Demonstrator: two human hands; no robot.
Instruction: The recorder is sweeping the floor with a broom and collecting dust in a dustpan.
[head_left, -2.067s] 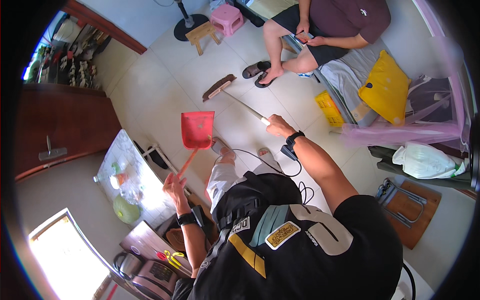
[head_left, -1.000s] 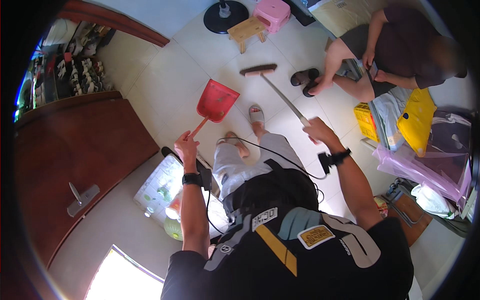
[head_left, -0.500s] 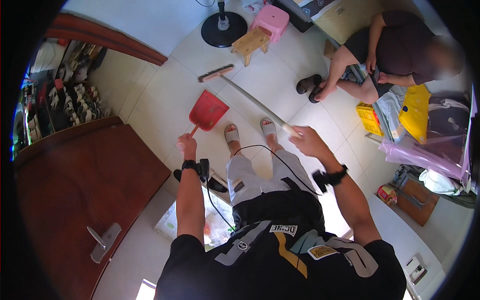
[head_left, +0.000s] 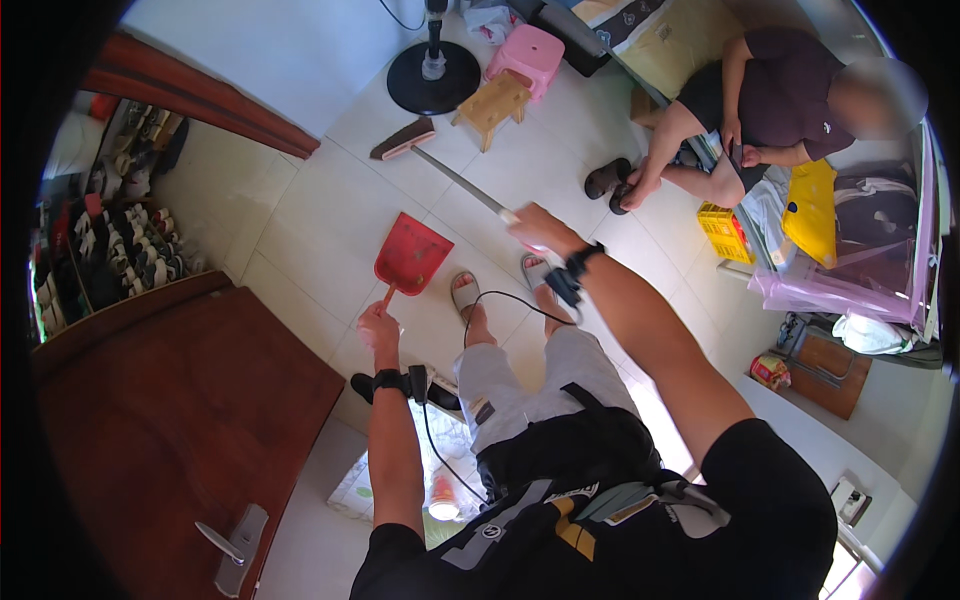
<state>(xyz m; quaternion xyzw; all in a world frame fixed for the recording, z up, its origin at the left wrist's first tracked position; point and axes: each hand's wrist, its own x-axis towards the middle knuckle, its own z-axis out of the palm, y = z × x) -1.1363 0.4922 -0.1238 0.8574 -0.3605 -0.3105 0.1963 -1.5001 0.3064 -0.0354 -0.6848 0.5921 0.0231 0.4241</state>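
Right hand (head_left: 545, 230) is wrapped round the broom (head_left: 446, 171), left hand (head_left: 378, 328) gripping the red dustpan (head_left: 413, 255) by its handle. Pan's out over the tiled floor (head_left: 310, 240) near the grey sandals (head_left: 463, 293), broom head well apart from it, so nothing's going in. Few marks in there, dirt or stains, can't tell; barely started, I'd guess, no clue what's left. Wooden stool (head_left: 493, 105) near the broom head.

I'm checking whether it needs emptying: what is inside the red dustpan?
The red dustpan, held by the left hand, shows a few small dull marks, too small to tell dirt from stains. The floor directly beneath it is covered.
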